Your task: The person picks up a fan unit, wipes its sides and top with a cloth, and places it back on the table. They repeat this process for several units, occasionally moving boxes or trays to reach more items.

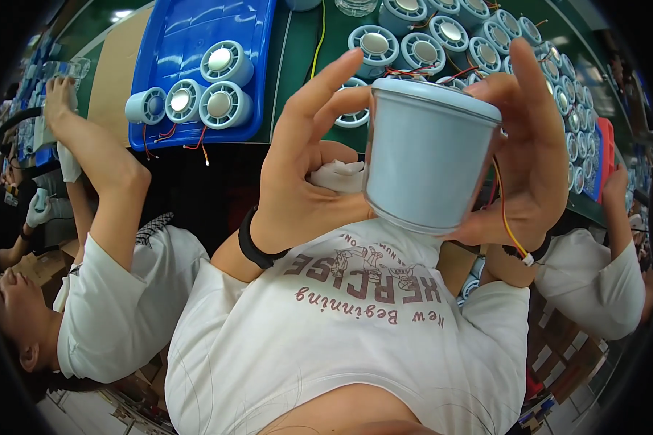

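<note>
A light blue cylindrical housing (pixel 432 156), smooth-sided and slightly tapered, is held up close in front of my chest. My right hand (pixel 533 145) grips it from the right, with fingers at its upper edge and the thumb low on its side. Red, yellow and dark wires hang beside that hand, ending in a small white connector (pixel 527 259). On the housing's left, my left hand (pixel 305 138) has its index finger raised. Its other fingers curl around a crumpled white cloth (pixel 337 176), and the thumb reaches toward the housing's lower side, its tip partly hidden.
A blue tray (pixel 196 32) at the left holds several similar round units with silver discs and loose wires. Many more units (pixel 424 52) stand in rows on the green table at the right. Co-workers sit at both sides; one's arm (pixel 109 145) reaches over the table.
</note>
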